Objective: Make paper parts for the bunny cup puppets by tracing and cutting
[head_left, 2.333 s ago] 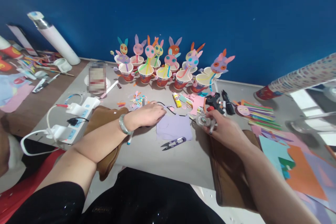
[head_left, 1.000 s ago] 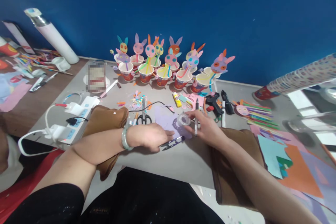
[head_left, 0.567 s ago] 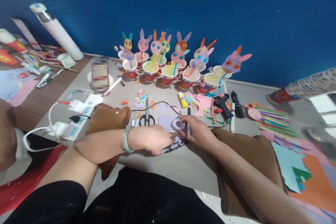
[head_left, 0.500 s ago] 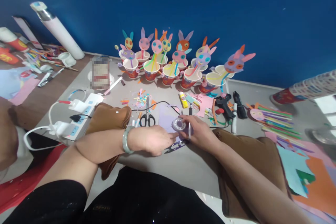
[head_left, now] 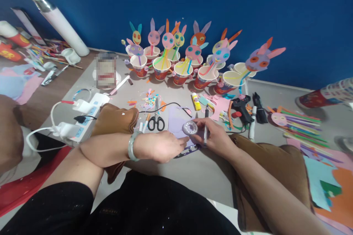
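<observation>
My right hand (head_left: 216, 136) grips a silver-and-black pen (head_left: 206, 126), standing nearly upright between the fingers. Its fingertips also touch the edge of a round white disc (head_left: 190, 128) with small holes around its rim. The disc is over a sheet of lilac paper (head_left: 174, 117). My left hand (head_left: 161, 146), with a pale bangle at the wrist, reaches in from the left. Its index finger stretches towards the disc; the other fingers are partly hidden. Just below the fingertips lies a narrow purple strip with cut-outs (head_left: 190, 150), perhaps a ruler. Black-handled scissors (head_left: 156, 123) lie left of the paper.
Paper cups (head_left: 180, 77) with bunny-faced straws stand along the blue wall. A glue stick (head_left: 196, 101), a black glue gun (head_left: 242, 109) and pink paper scraps (head_left: 220, 106) lie ahead. A power strip (head_left: 89, 117) and brown cushions (head_left: 114, 119) flank my arms. Coloured straws (head_left: 300, 125) lie right.
The view has shifted slightly, so most things sit a little differently in the picture. Both hands stay around the disc and strip; the pen remains in my right hand.
</observation>
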Demonstrator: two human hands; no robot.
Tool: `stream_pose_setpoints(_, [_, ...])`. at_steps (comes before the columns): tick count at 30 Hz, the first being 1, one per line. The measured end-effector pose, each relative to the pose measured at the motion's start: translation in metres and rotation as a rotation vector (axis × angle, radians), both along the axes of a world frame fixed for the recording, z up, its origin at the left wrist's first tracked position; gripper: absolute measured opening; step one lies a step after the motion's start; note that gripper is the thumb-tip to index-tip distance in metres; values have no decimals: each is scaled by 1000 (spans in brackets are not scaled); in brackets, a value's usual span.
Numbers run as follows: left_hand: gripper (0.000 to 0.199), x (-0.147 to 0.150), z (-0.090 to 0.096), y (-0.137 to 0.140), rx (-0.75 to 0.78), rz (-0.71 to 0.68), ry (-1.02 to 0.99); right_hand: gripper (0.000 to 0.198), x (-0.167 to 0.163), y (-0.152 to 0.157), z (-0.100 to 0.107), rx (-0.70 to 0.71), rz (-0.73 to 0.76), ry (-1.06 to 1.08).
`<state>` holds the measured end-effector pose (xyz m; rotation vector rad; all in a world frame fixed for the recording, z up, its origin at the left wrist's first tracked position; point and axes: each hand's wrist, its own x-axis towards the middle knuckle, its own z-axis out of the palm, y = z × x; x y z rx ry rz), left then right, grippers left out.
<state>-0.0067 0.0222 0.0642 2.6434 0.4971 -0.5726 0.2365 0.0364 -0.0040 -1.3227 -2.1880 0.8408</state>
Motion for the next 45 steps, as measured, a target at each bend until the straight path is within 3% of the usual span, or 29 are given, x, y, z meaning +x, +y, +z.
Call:
stream_pose_setpoints(11, [52,-1,-5,-1,19,-4,-31,28,-1,-1,0,12,-4,-3])
stream_pose_setpoints(17, [58,0,2,1,-13,-2,18,25,-1,0,6,-26,-16,35])
stream_pose_setpoints(20, [63,0,5,2,-37,19,11,15,3,1,13,-17,-132,130])
stream_pose_setpoints(24, [59,0,7,3,-52,10,22,15,10,3,18,38,-386,298])
stream_pose_setpoints(29, [51,1,13,2,-27,-4,63,14,13,4,19,8,-490,372])
stream_pose_setpoints(32, [46,2,18,3,-32,-20,106,16,13,4,18,-7,-433,357])
stream_pose_setpoints(38, [33,3,20,3,-49,3,104,21,6,-2,11,0,-146,221])
stream_pose_setpoints(42, [27,4,17,2,-56,-5,103,30,-5,-8,1,-17,-90,109])
stream_pose_setpoints(45, [24,4,16,2,-56,5,87,31,-11,-9,-10,50,-60,44])
